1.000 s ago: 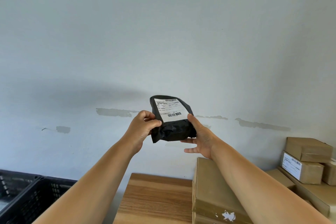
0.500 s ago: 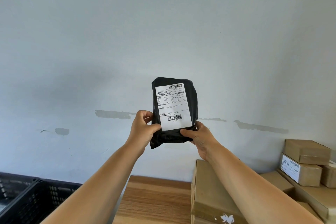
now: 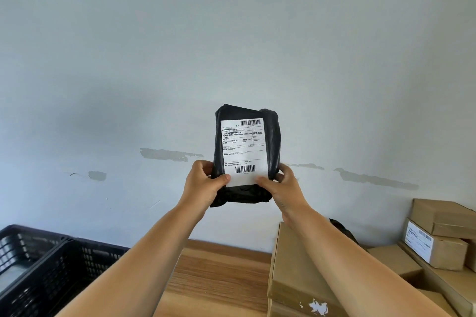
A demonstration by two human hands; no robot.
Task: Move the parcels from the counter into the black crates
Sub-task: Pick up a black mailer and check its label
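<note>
Black parcel (image 3: 273, 141) upright, label facing camera; left hand (image 3: 203, 185), right hand (image 3: 280, 185) grip lower corners, fingers apparently behind.

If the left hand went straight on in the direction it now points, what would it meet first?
Probably the pale wall. The left hand, gripping the black parcel, points up and forward; nothing else shows in that line, though depth is unclear.

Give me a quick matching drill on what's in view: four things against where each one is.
Things:
1. black parcel
2. black crates
3. labelled carton
4. flat carton

Places:
A. lower left, beside the counter
B. far right, under another carton
C. held up in both hands before the wall
D. on the counter under the right forearm

Pairs: 1-C, 2-A, 3-B, 4-D
</note>
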